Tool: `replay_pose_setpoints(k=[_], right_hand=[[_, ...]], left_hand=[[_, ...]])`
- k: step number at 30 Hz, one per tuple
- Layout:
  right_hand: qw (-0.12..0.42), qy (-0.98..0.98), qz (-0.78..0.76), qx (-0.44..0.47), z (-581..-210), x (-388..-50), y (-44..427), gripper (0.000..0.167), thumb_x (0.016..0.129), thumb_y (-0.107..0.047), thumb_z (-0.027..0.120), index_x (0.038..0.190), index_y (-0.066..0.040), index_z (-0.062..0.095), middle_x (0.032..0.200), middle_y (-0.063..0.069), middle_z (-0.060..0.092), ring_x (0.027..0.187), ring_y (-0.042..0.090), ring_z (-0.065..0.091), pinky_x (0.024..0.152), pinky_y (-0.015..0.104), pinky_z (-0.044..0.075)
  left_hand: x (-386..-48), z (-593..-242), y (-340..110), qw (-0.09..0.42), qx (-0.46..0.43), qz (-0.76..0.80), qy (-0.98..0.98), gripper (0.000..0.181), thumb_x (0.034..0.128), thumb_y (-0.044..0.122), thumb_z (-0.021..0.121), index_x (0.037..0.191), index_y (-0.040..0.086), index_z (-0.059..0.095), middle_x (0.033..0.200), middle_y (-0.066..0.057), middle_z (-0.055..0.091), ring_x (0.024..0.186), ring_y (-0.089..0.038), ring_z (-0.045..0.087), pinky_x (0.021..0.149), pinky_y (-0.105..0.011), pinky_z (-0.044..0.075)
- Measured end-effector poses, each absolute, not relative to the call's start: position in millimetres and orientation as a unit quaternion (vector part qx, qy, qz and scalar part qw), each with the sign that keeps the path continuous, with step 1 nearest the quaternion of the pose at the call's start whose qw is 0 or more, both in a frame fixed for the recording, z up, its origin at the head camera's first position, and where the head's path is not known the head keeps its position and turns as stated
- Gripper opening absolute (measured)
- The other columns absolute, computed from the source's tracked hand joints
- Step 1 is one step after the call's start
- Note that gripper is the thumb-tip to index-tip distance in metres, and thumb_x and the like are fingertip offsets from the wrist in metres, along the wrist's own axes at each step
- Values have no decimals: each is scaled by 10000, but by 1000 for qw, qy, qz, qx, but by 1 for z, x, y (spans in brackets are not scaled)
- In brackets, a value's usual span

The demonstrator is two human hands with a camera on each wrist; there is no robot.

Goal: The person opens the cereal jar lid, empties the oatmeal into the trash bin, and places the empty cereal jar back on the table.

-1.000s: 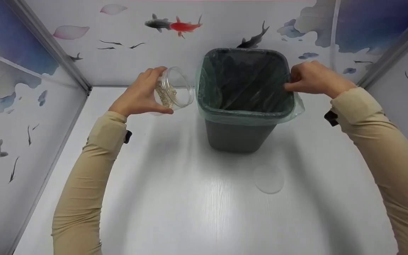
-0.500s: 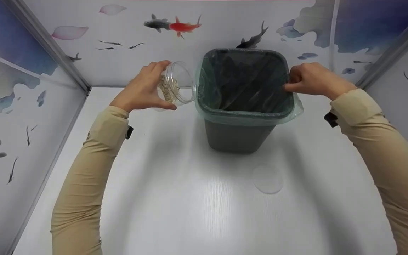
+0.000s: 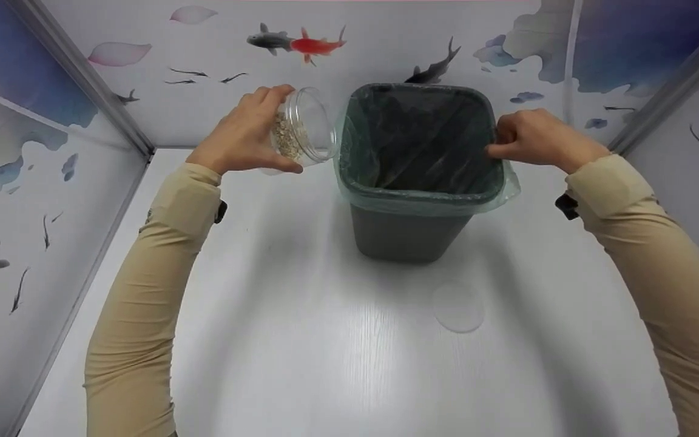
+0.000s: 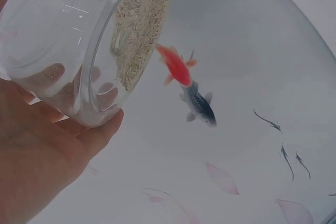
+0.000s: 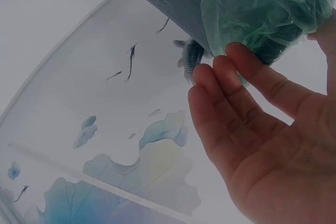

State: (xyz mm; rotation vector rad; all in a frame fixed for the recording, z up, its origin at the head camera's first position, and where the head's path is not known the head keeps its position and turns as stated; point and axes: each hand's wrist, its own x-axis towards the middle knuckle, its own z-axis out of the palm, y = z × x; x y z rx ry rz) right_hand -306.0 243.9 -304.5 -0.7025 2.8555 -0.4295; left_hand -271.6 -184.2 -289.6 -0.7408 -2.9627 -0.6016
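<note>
Currently listing, head-view dial, 12 o'c. being the far wall [image 3: 204, 36]:

1. Jar [image 3: 316, 118], approx. 11 o'c., hanging raised off table [image 3: 319, 376]. Clear, round, glossy, prob. plastic, w/ ridged neck; lying nearly on its side, mouth facing 3 o'c., just beside bin; touching or not, can't tell.

2. Flakes [image 3: 287, 136], in jar. Pale beige, dry-looking, loose, exact mat'l unclear; banking against the jar's lower side, none visibly spilling.

3. L. hand [image 3: 243, 138], approx. 10 o'c. Curling round jar body, fingers on far side, thumb on near.

4. Bin [image 3: 407, 233], approx. 1 o'c. Grey, rounded-square, tapering to base, prob. rigid plastic; standing upright.

5. Liner [image 3: 410, 204], on bin. Thin, green-tinted, see-through film, crinkling, folding over the rim all round where visible.

6. R. hand [image 3: 537, 136], approx. 2 o'c. Pinching bin at its lined rim, 3 o'c. side; in right wrist view, fingers bending gently along the outside.

7. Disc [image 3: 459, 308], approx. 4 o'c. Flat, clear, thin-edged, prob. jar's lid; lying on table.

Step, my judgement: jar being lined up for emptying into bin. Next move prob. calling for mouth clearing the 9 o'c. rim, then a steeper tilt, R. hand steadying bin; too early a tilt risking flakes on table.
</note>
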Motion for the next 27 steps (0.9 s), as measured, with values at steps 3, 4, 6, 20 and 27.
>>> replay_pose_setpoints(k=[3, 4, 6, 20, 27], right_hand=[[85, 958, -143, -235, -304, -306, 244, 258, 927, -227, 611, 864, 23, 597, 725, 99, 536, 648, 239, 483, 544, 331, 403], [86, 958, -143, -234, -304, -306, 244, 258, 928, -227, 610, 861, 22, 596, 722, 98, 532, 647, 238, 481, 542, 331, 401], [86, 958, -144, -233, -304, -305, 244, 259, 928, -227, 611, 853, 20, 594, 716, 95, 528, 643, 237, 478, 540, 332, 395], [73, 957, -141, -242, -306, -304, 246, 264, 924, -229, 618, 833, 19, 610, 718, 99, 557, 643, 240, 484, 549, 343, 394], [88, 958, -143, -232, -305, -305, 244, 282, 936, -239, 604, 896, 39, 623, 744, 111, 558, 671, 250, 498, 552, 330, 415]], left_hand=[[-273, -284, -181, 18, -241, -185, -953, 1075, 627, 334, 898, 1460, 33, 289, 1355, -207, 413, 1199, -369, 390, 989, -527, 372], [-274, -282, -180, 20, -244, -181, -953, 1074, 627, 331, 899, 1459, 31, 290, 1352, -210, 414, 1192, -372, 390, 986, -525, 375], [-275, -279, -177, 25, -249, -171, -953, 1072, 630, 331, 898, 1459, 30, 288, 1350, -213, 413, 1183, -380, 393, 990, -519, 373], [-288, -255, -141, 50, -262, -92, -959, 1096, 652, 320, 897, 1496, 63, 248, 1435, -190, 354, 1311, -387, 305, 1119, -468, 213], [-290, -254, -126, 56, -267, -58, -960, 1070, 678, 303, 887, 1507, 109, 239, 1459, -190, 316, 1356, -380, 239, 1143, -466, 123]])
